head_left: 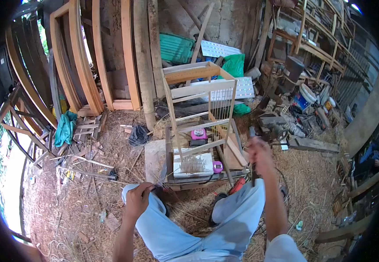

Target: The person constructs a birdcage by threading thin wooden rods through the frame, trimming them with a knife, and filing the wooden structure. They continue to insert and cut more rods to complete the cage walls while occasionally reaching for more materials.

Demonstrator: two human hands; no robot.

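My left hand [138,201] is closed over my left knee, fingers pinched together. What they hold, if anything, is too small to make out. Blurred by motion, my right hand [261,158] is wrapped round a dark, narrow tool [253,175] above my right knee; its kind cannot be told. In front of me a wooden cage frame [197,91] with thin upright bars stands on a low wooden bench [189,185]. A pink tape measure [199,133] lies inside the frame's outline, and a purple tape measure [217,167] sits beside a worn white block [193,166].
Large wooden frames [79,65] lean on the back wall at left. Green crates [176,48] and white slatted panels [242,88] are behind the cage. Scrap wood and clutter [294,122] pile up at right. Shavings cover the ground [80,214]. Part of another person [375,159] shows at far right.
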